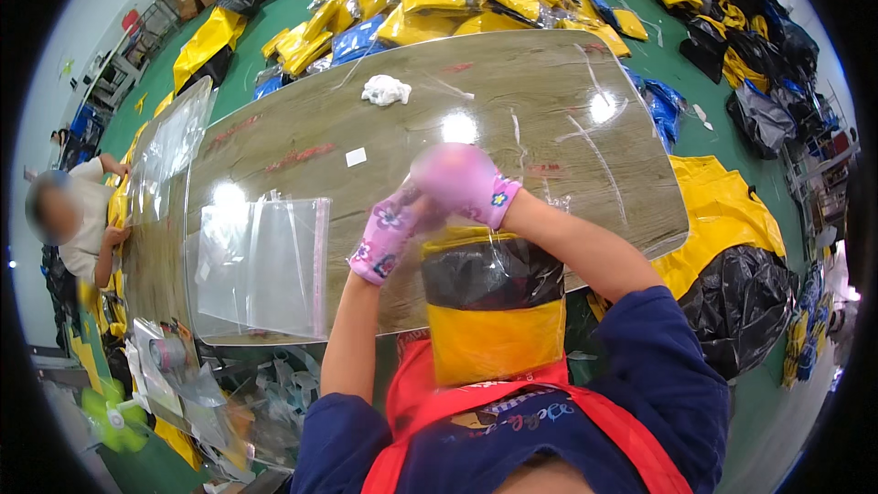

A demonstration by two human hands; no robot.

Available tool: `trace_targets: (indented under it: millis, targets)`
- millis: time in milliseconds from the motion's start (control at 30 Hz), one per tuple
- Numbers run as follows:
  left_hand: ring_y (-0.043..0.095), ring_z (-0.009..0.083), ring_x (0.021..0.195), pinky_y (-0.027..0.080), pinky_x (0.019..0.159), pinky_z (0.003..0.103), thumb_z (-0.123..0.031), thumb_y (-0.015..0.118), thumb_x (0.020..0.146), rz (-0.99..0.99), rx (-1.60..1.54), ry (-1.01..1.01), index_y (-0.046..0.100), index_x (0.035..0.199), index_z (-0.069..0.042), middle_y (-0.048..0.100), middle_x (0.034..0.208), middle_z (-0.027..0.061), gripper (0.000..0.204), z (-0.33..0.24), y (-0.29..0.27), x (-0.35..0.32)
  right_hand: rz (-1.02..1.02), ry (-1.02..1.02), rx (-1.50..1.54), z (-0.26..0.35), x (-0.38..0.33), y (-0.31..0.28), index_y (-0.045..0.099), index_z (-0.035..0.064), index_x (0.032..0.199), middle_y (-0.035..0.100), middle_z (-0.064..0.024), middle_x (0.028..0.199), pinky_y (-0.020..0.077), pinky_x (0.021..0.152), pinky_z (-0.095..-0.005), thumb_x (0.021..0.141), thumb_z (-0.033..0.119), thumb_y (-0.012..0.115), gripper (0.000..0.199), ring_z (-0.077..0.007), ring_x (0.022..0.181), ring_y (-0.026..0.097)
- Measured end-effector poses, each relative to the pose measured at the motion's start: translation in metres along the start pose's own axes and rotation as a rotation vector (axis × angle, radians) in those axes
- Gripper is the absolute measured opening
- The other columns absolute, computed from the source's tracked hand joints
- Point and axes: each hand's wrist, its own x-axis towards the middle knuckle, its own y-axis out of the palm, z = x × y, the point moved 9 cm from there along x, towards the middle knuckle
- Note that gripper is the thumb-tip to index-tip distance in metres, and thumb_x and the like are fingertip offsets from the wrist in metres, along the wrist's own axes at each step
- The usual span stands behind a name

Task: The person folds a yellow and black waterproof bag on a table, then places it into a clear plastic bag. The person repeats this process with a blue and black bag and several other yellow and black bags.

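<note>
The wooden table [549,128] is carrying a stack of clear bags [265,265], while both gloved hands are pinching the top of a yellow-and-black folded garment [494,311], bagged, against the chest. Left hand [389,233] and right hand [462,181] are gripping its mouth; sealing looks next, needing an even fold.

Both forearms rise from blue sleeves; the gloved left hand [389,233] and right hand [462,181] meet, fingers curled closed.

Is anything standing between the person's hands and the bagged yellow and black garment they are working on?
Nothing visible does. Both the left hand and the right hand, in pink flowered gloves, are already at the top edge of the bagged yellow and black garment, which hangs off the near edge of the table. The stack of clear bags lies apart, to the left.
</note>
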Motion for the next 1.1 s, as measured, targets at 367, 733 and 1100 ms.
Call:
trace_targets:
  millis: [367, 733, 1100]
  targets:
    - [0.068, 0.0220, 0.086, 0.054, 0.074, 0.033, -0.036, 0.041, 0.100, -0.100, -0.706, -0.130, 0.057, 0.116, 0.005, 0.068, 0.098, 0.0143, 0.048, 0.010, 0.006, -0.007, -0.008, -0.175, 0.082, 0.006, 0.001, -0.020, 0.062, 0.0096, 0.079, 0.061, -0.0056, 0.081, 0.0526, 0.063, -0.0370, 0.076, 0.013, 0.059, 0.005, -0.0233, 0.080, 0.064]
    - [0.068, 0.0239, 0.090, 0.053, 0.081, 0.034, -0.029, 0.049, 0.098, -0.121, -0.634, -0.100, 0.060, 0.111, 0.003, 0.068, 0.099, 0.0167, 0.037, 0.023, 0.000, -0.018, -0.158, 1.467, -0.295, -0.290, -0.164, -0.180, 0.061, 0.0070, 0.099, 0.057, -0.0023, 0.078, 0.0518, 0.062, -0.0341, 0.095, 0.014, 0.049, 0.015, -0.0131, 0.071, 0.057]
    - [0.064, 0.0212, 0.095, 0.052, 0.084, 0.034, -0.034, 0.046, 0.099, -0.055, -0.639, -0.321, 0.056, 0.125, -0.003, 0.067, 0.107, 0.0140, 0.041, 0.006, -0.011, -0.058, -0.077, 1.183, 1.854, -0.065, -0.182, -0.042, 0.065, 0.0007, 0.110, 0.061, -0.0131, 0.118, 0.0507, 0.088, -0.0296, 0.095, 0.023, 0.055, 0.029, -0.0199, 0.106, 0.062]
